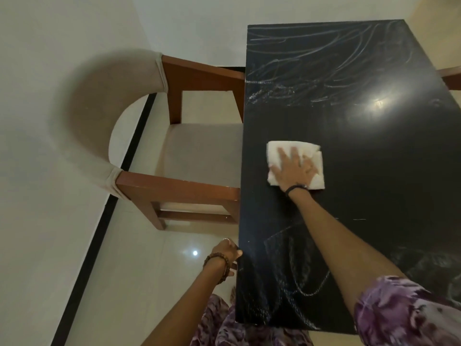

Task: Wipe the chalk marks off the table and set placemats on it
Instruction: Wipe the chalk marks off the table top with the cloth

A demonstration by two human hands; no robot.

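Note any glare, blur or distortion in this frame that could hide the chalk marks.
Head view: a bright lamp reflection glares on the glossy black table, washing out chalk marks nearby; a smaller reflection spots the floor tile. Wide-angle distortion bows the chair back and table edges. The right hand on the white cloth is slightly motion-blurred; overall lighting is dim.

Home dining room, black table (374, 171), upholstered chair (199, 151)

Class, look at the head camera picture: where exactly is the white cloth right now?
The white cloth lies flat mid-table on the black table, near its left edge beside the chair, under the right hand.
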